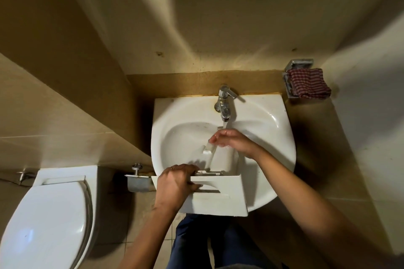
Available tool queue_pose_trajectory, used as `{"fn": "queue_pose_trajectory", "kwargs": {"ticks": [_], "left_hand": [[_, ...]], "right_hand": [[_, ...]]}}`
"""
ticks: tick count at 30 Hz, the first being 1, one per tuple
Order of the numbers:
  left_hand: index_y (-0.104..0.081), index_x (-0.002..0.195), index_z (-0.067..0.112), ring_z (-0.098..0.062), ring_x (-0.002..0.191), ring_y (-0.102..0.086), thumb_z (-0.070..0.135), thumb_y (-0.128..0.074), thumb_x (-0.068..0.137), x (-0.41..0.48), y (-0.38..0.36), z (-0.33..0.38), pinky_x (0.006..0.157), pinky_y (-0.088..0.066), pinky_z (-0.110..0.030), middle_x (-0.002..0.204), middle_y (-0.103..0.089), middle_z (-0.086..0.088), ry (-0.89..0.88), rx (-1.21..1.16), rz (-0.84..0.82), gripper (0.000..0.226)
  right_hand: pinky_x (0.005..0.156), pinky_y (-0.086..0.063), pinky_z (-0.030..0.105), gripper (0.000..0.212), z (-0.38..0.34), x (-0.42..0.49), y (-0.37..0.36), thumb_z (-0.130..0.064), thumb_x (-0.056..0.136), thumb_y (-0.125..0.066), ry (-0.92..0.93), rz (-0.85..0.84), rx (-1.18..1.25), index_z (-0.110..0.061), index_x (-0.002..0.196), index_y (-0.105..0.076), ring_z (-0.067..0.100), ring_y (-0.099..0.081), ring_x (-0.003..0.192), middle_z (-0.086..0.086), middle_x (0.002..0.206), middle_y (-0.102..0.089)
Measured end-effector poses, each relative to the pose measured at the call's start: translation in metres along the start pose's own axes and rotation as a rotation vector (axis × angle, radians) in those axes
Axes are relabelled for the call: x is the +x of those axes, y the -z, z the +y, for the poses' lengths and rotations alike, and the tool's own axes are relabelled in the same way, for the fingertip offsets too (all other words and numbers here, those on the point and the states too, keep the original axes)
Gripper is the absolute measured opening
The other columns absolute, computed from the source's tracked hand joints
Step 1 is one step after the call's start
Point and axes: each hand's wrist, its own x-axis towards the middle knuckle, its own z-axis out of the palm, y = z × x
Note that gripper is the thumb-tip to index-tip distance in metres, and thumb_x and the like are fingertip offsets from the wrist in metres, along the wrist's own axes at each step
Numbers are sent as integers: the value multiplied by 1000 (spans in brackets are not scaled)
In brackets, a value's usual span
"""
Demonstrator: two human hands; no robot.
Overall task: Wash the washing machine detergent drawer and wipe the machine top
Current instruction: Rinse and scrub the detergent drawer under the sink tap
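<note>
left hand gripping drawer front, right hand under tap

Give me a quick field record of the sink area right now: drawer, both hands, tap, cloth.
detergent drawer: over the sink, front panel toward the person, far end under the stream
left hand: grips the drawer's front panel
right hand: at the drawer's far end in the water; grip blurred
tap: running
sink: white
cloth: striped, on the wall holder right of the sink
</note>
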Motion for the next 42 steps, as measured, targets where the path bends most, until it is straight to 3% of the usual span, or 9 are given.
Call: {"fn": "queue_pose_trajectory", "kwargs": {"ticks": [3,8,12,17,21,23,26,31,42], "left_hand": [[-71,106,34,-11,87,-66,43,-81,71,5,0,3,74,-49,-24,94,-72,11,20,6,-9,38],[-73,105,31,-14,83,-67,41,-83,68,14,0,8,74,-50,-25,90,-73,9,-26,40,-7,40],[-68,114,36,-10,88,-65,49,-76,75,25,10,8,69,-44,-22,95,-72,9,50,-11,-82,42],[-69,112,30,-18,83,-66,56,-73,74,42,21,12,68,-47,-27,82,-73,2,47,-5,-158,45],[-70,105,22,-20,81,-65,54,-72,74,48,22,18,66,-46,-25,83,-73,0,89,-45,-121,45],[-71,101,21,-18,76,-64,53,-73,74,46,27,18,62,-42,-23,77,-71,1,120,-80,-85,42],[-72,87,22,-14,63,-61,53,-76,70,39,36,12,58,-45,-24,57,-60,8,197,-188,-45,35],[-71,81,26,-4,41,-56,43,-83,68,23,52,-9,48,-47,-23,50,-63,8,323,-403,0,24],[-56,73,20,-17,74,-60,27,-81,76,-6,58,-29,56,-46,-24,79,-61,3,664,-721,78,26]], "right_hand": [[96,-43,18,20,10,-24,-17,-10,96,-54,36,-235,-222,-13,110,-67,3,-60,108,-5,115,-65],[91,-45,21,30,20,-24,-7,-14,94,-54,84,-154,-417,-8,122,-64,-5,-57,101,-5,109,-65],[116,-16,29,25,9,-30,-9,-16,96,-53,29,-165,-369,-27,114,-68,13,-45,130,3,128,-61],[89,-44,38,19,-3,-41,9,-4,95,-48,-48,-34,-164,-3,93,-67,14,-55,84,11,95,-65],[91,-44,42,39,-4,-36,19,-9,101,-31,-146,217,-128,23,112,-49,28,-59,100,31,109,-59],[71,-41,29,39,-3,-35,20,-13,98,-38,-175,298,72,22,103,-53,20,-52,79,13,85,-56],[80,-45,32,23,1,-27,22,-18,91,-53,-124,398,247,-3,92,-71,21,-57,85,9,88,-65],[90,-51,32,17,11,-12,28,-4,91,-55,-93,536,506,0,95,-70,24,-62,90,14,93,-69],[48,-56,28,18,7,46,11,-3,96,-46,-317,493,1156,2,84,-59,23,-67,50,14,59,-66]]}}
